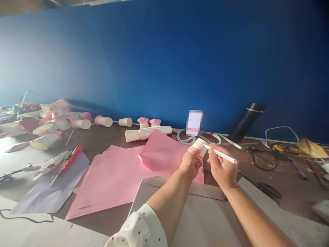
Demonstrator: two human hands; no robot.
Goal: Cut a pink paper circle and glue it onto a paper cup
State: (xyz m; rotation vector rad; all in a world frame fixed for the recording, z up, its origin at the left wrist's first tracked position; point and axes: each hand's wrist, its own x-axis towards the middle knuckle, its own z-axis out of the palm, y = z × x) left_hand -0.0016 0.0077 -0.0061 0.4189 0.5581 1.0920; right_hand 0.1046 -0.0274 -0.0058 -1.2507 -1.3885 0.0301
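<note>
No readable text or numbers

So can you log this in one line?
left hand: holds paper cup | right hand: holds pink-ended marker, tip at cup | nearby: pink paper

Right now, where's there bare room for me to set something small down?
The bare brown tabletop looks best: left of the stacked cups, between the row of cups behind and the pink paper in front. It's crowded at far left, in the heap of cups, and right of the black bottle, among cables.
</note>
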